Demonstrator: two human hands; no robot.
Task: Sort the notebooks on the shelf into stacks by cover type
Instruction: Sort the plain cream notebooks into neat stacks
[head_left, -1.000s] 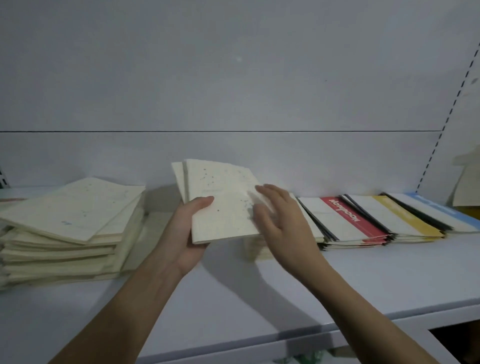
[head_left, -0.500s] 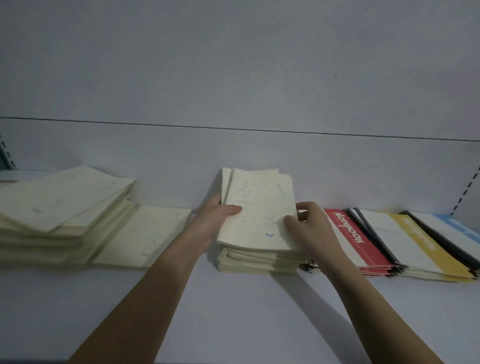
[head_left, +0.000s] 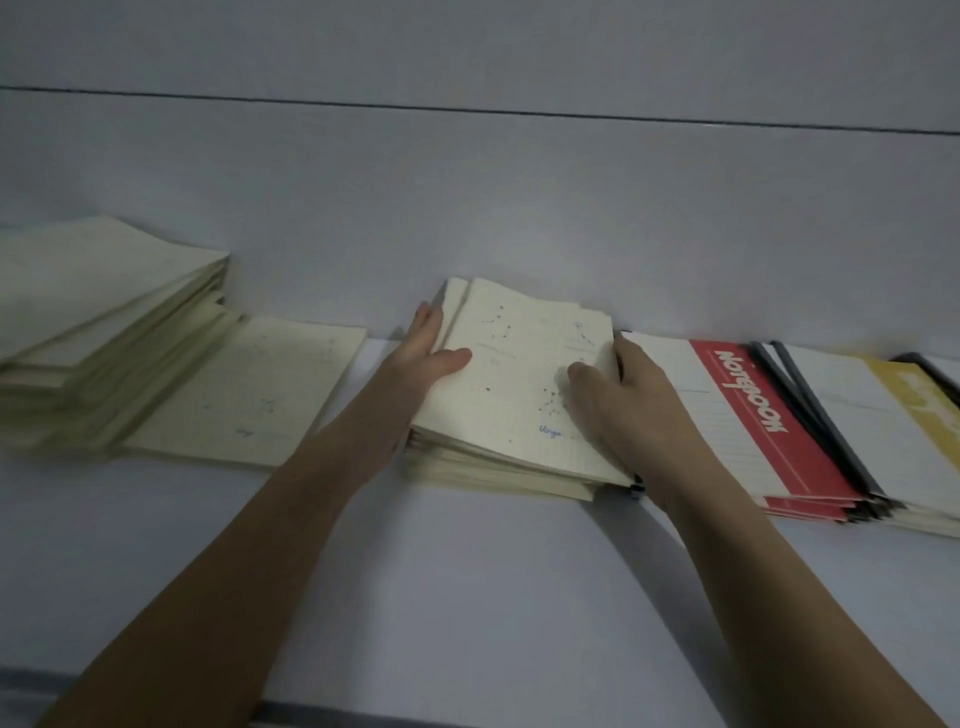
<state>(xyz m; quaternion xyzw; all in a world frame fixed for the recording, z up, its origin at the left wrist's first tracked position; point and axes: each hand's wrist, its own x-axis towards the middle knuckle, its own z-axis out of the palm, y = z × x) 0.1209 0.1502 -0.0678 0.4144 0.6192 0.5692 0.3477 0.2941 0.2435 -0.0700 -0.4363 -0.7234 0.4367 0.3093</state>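
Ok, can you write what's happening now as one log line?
step: squaring cream stack | left hand: grips cream notebooks, left edge | right hand: grips right edge | red notebook: untouched

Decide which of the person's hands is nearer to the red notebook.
Right. The right hand grips the right edge of the cream stack, just beside the red notebook; the left hand holds that stack's far left side.

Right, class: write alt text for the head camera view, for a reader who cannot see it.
Two bare hands hold a cream notebook on a middle stack: the left hand grips its left edge, the right hand its right. A taller cream stack lies left, red and yellow notebooks right, on a white shelf.
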